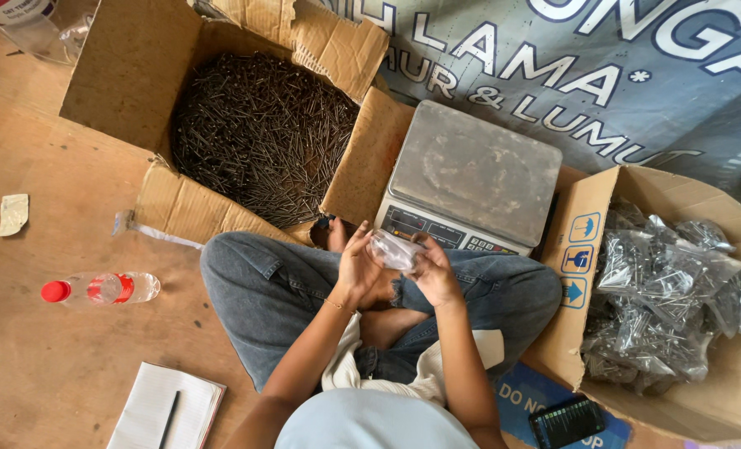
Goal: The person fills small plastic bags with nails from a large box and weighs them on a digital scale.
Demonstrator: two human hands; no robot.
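I sit cross-legged in blue jeans on the floor. My left hand (359, 264) and my right hand (434, 270) hold a small clear plastic bag (394, 249) between them, just above my lap. Right in front of them is a digital weighing scale (470, 175) with a bare steel platform. A cardboard box (129, 66) full of loose dark nails (262, 137) lies open at the front left. On my right, another cardboard box (582, 249) holds several clear bags of nails (661, 299).
A clear plastic bottle (100, 288) with a red cap lies on the floor at my left. A notebook (167, 407) with a pen on it sits near my left knee. A phone (566, 421) rests by my right side. A printed tarp (603, 75) lies behind the scale.
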